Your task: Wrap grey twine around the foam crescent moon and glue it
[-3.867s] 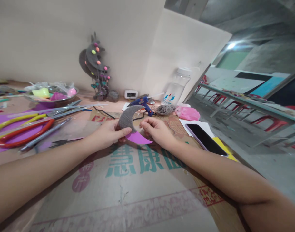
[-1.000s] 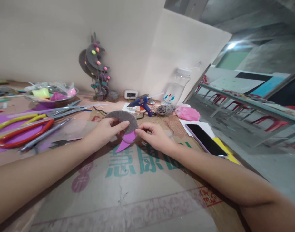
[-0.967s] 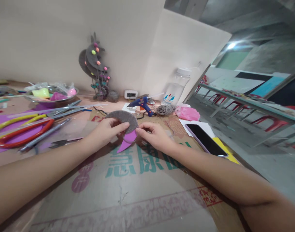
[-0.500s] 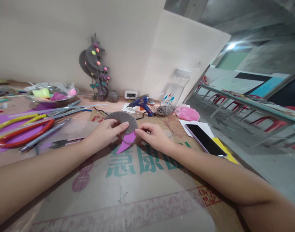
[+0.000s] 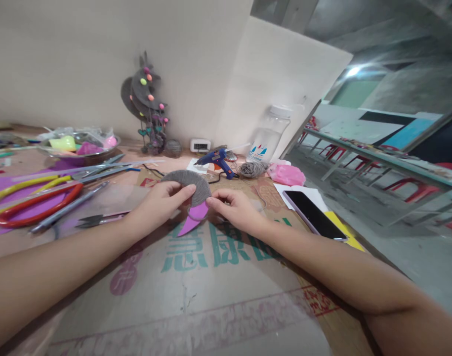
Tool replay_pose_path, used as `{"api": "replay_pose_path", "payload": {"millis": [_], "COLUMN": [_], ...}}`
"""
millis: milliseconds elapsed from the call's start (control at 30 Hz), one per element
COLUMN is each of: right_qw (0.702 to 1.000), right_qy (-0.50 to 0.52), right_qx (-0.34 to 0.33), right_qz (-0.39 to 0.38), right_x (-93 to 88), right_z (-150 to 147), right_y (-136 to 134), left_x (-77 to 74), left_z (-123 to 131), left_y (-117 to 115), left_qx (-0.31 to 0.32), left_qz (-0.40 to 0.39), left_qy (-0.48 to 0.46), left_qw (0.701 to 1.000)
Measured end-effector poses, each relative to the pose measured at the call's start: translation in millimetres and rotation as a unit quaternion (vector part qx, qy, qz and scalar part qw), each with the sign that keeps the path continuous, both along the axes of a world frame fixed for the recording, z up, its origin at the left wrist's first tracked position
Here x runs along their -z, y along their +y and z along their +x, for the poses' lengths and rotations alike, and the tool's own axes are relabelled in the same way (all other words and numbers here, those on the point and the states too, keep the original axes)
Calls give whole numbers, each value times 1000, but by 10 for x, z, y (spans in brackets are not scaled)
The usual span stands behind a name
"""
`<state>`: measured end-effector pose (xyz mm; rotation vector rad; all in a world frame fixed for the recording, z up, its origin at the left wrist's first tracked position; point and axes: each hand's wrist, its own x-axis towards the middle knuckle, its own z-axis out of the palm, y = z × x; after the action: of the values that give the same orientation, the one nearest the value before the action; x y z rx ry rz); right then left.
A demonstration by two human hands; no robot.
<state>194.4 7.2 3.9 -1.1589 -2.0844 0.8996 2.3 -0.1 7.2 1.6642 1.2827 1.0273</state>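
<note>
A purple crescent (image 5: 190,225) is wrapped over most of its curve in grey yarn (image 5: 186,180), and its lower tip shows bare purple. My left hand (image 5: 166,200) pinches the wrapped part between thumb and fingers. At the edge where the wrapping ends, my right hand (image 5: 231,207) has its fingertips pressed together on the yarn. A loose loop of that yarn hangs across the bare purple part. Both hands are just above the printed cardboard (image 5: 196,306).
Behind the hands are a blue glue gun (image 5: 220,160), a grey yarn ball (image 5: 251,169), a small clock (image 5: 200,145) and a water bottle (image 5: 268,136). Scissors (image 5: 40,200) and a bowl (image 5: 77,155) lie left; a phone (image 5: 314,215) lies right. A finished-looking yarn moon ornament (image 5: 146,94) leans on the wall.
Hardly anything differs. The crescent and both hands hold nearly the same place, with only a slight shift of the left thumb.
</note>
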Motion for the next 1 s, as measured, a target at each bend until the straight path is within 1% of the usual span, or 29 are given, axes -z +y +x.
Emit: {"api": "replay_pose_path", "payload": {"millis": [133,233,433,533,667,733,867,1000], "right_qw": [1000,1000,1000,1000,1000,1000,1000,1000], "right_qy": [-6,-13,-16,-19,-19,-17,-18,-19], "right_qx": [-2,-14,-23,-16,-14,-14,-13,-13], "right_qz": [-3,-7,-9,-3,0,-1,2,-3], "right_x": [-2,-3,13,19,18,19,23,24], "right_z": [-1,2,13,10,6,6,8,9], "right_y": [-2,-7,10,13,11,14,20,22], "left_x": [2,13,55,54,27,23,75,157], "left_z": [20,17,-6,-12,-6,-3,-23,-57], "left_y": [14,14,9,5,-2,10,81,143], "left_qx": [11,6,31,24,-3,-12,2,-6], "left_qz": [-23,-29,-33,-30,-33,-29,9,18], "left_qy": [-43,-37,-62,-50,-17,-15,-68,-61], "left_qw": [999,999,997,998,999,999,998,998]}}
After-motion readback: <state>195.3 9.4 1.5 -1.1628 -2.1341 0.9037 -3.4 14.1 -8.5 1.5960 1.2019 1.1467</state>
